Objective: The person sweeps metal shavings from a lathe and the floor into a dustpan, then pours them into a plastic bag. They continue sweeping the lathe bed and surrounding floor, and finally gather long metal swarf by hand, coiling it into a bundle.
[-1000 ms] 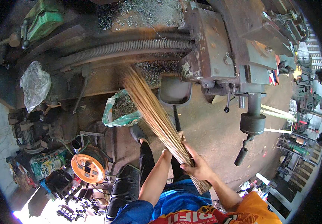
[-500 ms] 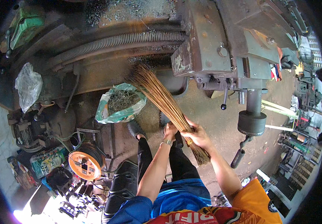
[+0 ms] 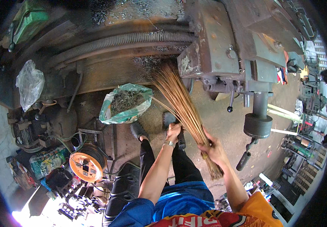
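Observation:
A stick broom [image 3: 184, 106] of thin brown ribs slants across the middle, bristles up against the metal shavings [image 3: 147, 62] on the machine's lower ledge. My right hand [image 3: 213, 150] is closed round its bound lower part. My left hand [image 3: 173, 131], with a watch on the wrist, is closed round a dark, rod-like handle [image 3: 181, 142]. The handle's far end is hidden behind the broom, so I cannot tell what it belongs to. Left of the broom, an open green and white sack [image 3: 108, 109] holds curly metal shavings [image 3: 125, 101].
A heavy machine [image 3: 209, 49] with a ribbed hose [image 3: 122, 39] fills the far side; its lever [image 3: 230, 99] and crank handle [image 3: 243, 160] stick out at right. A clear plastic bag [image 3: 30, 85] hangs at left. An orange cable reel [image 3: 84, 166] stands lower left.
The broom has swung right, its bristles moving along the ledge toward the machine's block. My right hand has shifted slightly right and down with it; my left hand stays nearly in place.

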